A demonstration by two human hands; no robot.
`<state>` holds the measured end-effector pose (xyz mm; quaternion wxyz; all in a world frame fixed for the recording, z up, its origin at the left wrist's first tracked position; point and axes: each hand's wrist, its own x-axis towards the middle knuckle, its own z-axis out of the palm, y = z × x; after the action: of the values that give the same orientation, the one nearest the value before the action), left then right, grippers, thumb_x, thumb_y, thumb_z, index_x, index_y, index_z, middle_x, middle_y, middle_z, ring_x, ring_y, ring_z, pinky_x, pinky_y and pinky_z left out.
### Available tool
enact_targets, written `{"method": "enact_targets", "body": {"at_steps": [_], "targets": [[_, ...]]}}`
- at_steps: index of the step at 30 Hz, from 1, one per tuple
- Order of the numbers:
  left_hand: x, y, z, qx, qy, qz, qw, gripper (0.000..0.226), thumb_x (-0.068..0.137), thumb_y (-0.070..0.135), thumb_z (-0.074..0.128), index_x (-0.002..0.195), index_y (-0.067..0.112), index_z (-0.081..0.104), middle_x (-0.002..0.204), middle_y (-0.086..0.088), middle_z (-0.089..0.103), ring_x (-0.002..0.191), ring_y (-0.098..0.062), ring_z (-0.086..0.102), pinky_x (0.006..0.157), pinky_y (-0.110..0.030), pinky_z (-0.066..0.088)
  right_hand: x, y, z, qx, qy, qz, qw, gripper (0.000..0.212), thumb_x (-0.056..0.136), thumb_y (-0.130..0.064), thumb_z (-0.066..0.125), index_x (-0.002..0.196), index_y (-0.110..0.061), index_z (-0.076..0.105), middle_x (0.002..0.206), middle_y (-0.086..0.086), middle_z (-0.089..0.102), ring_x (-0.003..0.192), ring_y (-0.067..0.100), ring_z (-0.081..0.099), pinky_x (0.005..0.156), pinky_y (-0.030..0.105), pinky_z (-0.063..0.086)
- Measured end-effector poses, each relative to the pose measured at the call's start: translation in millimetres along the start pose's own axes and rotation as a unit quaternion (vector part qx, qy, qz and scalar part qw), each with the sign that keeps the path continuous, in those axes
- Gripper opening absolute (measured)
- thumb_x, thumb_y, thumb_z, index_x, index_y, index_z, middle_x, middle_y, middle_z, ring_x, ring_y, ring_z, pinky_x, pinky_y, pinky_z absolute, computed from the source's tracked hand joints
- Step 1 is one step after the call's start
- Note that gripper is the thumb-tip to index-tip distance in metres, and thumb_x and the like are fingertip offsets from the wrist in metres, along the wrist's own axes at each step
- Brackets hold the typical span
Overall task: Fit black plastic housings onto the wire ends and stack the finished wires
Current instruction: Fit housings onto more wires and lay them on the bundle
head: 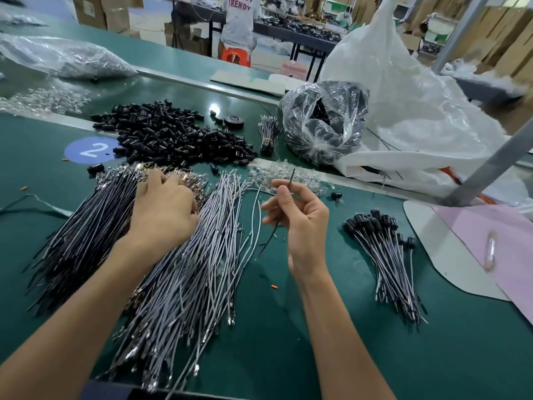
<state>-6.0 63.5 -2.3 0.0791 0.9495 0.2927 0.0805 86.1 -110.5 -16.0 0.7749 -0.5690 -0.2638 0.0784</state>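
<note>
My right hand point(300, 223) pinches a single black wire point(290, 183) between thumb and fingers, its upper end pointing up and its tail hanging down to the table. My left hand point(164, 206) rests palm down on the top of the black wire pile point(78, 241), fingers curled among the wire ends. Beside that pile lies a spread of grey wires point(196, 261). A heap of loose black plastic housings point(176, 137) sits behind the wires. To the right lies the stack of finished wires point(386, 255) with black housings at their far ends.
A clear bag of black parts point(323, 122) and a large white plastic bag point(409, 105) stand at the back right. A small bound wire bundle point(268, 134) and a tape roll point(234, 121) lie near them. Clear small parts point(285, 176) are scattered mid-table. A person stands at a far bench.
</note>
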Motion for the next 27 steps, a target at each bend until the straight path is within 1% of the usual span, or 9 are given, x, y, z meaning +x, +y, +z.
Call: {"method": "enact_targets", "body": {"at_steps": [5,8,11,15,17,19,20,23,27], "targets": [[6.4,6.7,6.2,0.018,0.000,-0.014,1.000,0.022,0.088,0.045,0.067,0.094,0.025,0.077,0.120,0.001,0.052,0.121,-0.025,0.030,0.103,-0.041,0.027,-1.2,-0.8,-0.2,-0.014,0.013,-0.004,1.000,0.012,0.097,-0.011,0.057,0.095,-0.011,0.069,0.068,0.006,0.071,0.051,0.016,0.061,0.052,0.024,0.049],[10.5,9.3,6.0,0.004,0.012,-0.017,1.000,0.016,0.086,0.039,0.071,0.089,0.025,0.078,0.119,-0.001,0.055,0.119,-0.027,0.036,0.101,-0.041,0.032,-1.3,-1.2,0.6,-0.023,0.014,-0.007,1.000,0.012,0.098,-0.010,0.057,0.094,-0.011,0.069,0.068,0.005,0.070,0.051,0.016,0.061,0.052,0.023,0.049],[14.8,8.3,7.7,-0.046,0.022,-0.007,0.999,0.007,0.085,0.026,0.072,0.082,0.024,0.079,0.117,-0.002,0.059,0.115,-0.027,0.043,0.095,-0.041,0.040,-1.1,-1.3,0.2,-0.029,0.022,-0.009,0.999,0.014,0.098,-0.009,0.056,0.093,-0.011,0.069,0.067,0.005,0.070,0.049,0.016,0.060,0.052,0.023,0.048],[22.6,1.6,12.1,-0.126,0.035,-0.007,0.991,0.011,0.089,0.021,0.069,0.088,0.016,0.078,0.118,-0.006,0.061,0.113,-0.028,0.049,0.094,-0.042,0.044,-0.3,-1.8,-1.0,-0.032,0.038,-0.012,0.999,0.016,0.098,-0.009,0.056,0.091,-0.013,0.069,0.066,0.006,0.070,0.049,0.016,0.059,0.051,0.023,0.048],[24.8,-1.5,12.3,-0.197,0.062,-0.023,0.978,0.009,0.089,0.019,0.070,0.090,0.013,0.077,0.110,-0.005,0.061,0.098,-0.022,0.054,0.090,-0.038,0.044,-0.2,-1.4,-1.3,-0.033,0.041,-0.013,0.999,0.017,0.098,-0.009,0.056,0.090,-0.014,0.070,0.066,0.006,0.070,0.049,0.016,0.059,0.051,0.023,0.048],[23.9,-4.2,11.9,-0.270,0.075,-0.041,0.959,0.004,0.087,0.018,0.073,0.087,0.015,0.075,0.088,0.005,0.062,0.077,-0.011,0.053,0.080,-0.031,0.043,-0.2,-0.8,-1.3,-0.041,0.043,-0.013,0.998,0.017,0.098,-0.009,0.056,0.090,-0.014,0.070,0.066,0.006,0.070,0.050,0.016,0.059,0.051,0.023,0.048],[22.8,-5.5,11.3,-0.306,0.072,-0.047,0.948,0.003,0.086,0.017,0.074,0.083,0.018,0.074,0.080,0.008,0.063,0.071,-0.007,0.054,0.075,-0.029,0.045,-0.3,-0.4,-1.1,-0.046,0.044,-0.012,0.998,0.017,0.098,-0.009,0.056,0.090,-0.014,0.070,0.066,0.006,0.070,0.050,0.016,0.059,0.052,0.024,0.048],[20.1,-10.3,9.2,-0.400,0.054,-0.067,0.912,0.014,0.083,0.016,0.076,0.074,0.025,0.071,0.071,0.003,0.070,0.071,-0.008,0.062,0.065,-0.022,0.045,-1.2,0.0,-1.2,-0.055,0.045,-0.011,0.997,0.016,0.098,-0.009,0.056,0.091,-0.013,0.070,0.066,0.006,0.070,0.051,0.017,0.059,0.052,0.024,0.049],[20.2,-13.5,5.1,-0.465,0.044,-0.075,0.881,0.017,0.084,0.013,0.075,0.073,0.026,0.072,0.064,0.012,0.072,0.073,0.000,0.066,0.071,-0.017,0.045,-1.7,-0.5,-0.9,-0.062,0.043,-0.012,0.997,0.015,0.098,-0.008,0.056,0.092,-0.011,0.070,0.067,0.006,0.070,0.052,0.017,0.060,0.053,0.024,0.049]]}}
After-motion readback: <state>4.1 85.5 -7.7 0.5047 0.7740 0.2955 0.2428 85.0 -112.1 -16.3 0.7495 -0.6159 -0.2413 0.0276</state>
